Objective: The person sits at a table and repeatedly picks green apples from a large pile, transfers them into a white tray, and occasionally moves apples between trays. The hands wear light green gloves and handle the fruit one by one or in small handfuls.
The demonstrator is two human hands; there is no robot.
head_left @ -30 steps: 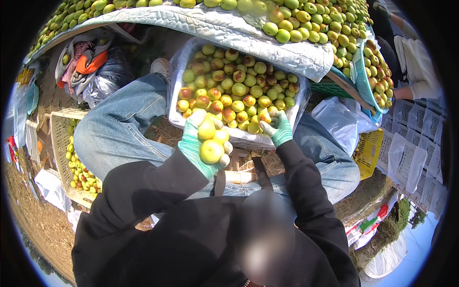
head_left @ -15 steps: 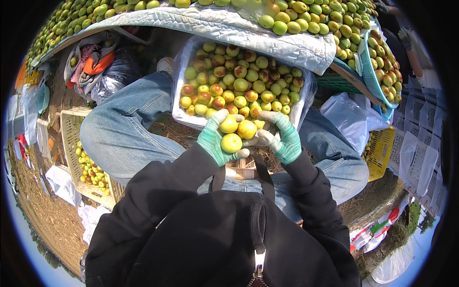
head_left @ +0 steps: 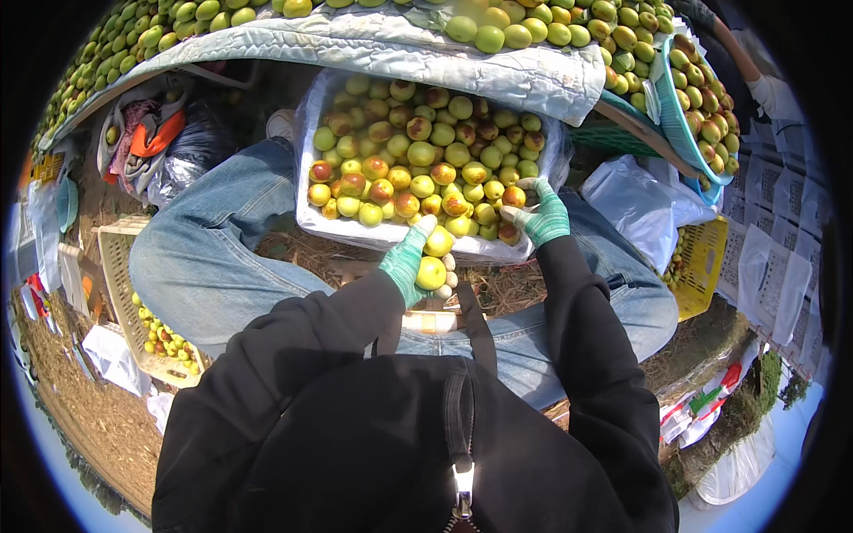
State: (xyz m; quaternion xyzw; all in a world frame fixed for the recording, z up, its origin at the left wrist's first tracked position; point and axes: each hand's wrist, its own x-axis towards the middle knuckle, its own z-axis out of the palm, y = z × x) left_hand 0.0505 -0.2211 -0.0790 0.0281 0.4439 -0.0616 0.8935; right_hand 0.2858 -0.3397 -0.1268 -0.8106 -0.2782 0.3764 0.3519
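A box (head_left: 306, 216) lined with white plastic sits between my knees, full of green and red-brown jujubes (head_left: 420, 154). My left hand (head_left: 405, 263), in a green-and-white work glove, is closed round two yellow-green jujubes (head_left: 431, 274) just off the box's near edge. At the box's near right corner my right hand (head_left: 546, 220), gloved the same way, has its thumb and fingers round a reddish jujube (head_left: 514, 196). Whether that fruit is lifted off the others cannot be told.
Beyond the box, a quilted cover (head_left: 373, 40) edges a large heap of jujubes (head_left: 169, 37). To the right stand a blue basket (head_left: 673, 107) of fruit, a white plastic bag (head_left: 644, 200) and a yellow crate (head_left: 705, 266). A cream crate (head_left: 120, 284) is at left. Another person's arm (head_left: 742, 53) shows far right.
My right hand has left the fruit by my left hand and moved right, to the box's corner. One fewer jujube shows in my left hand. The view has shifted slightly.
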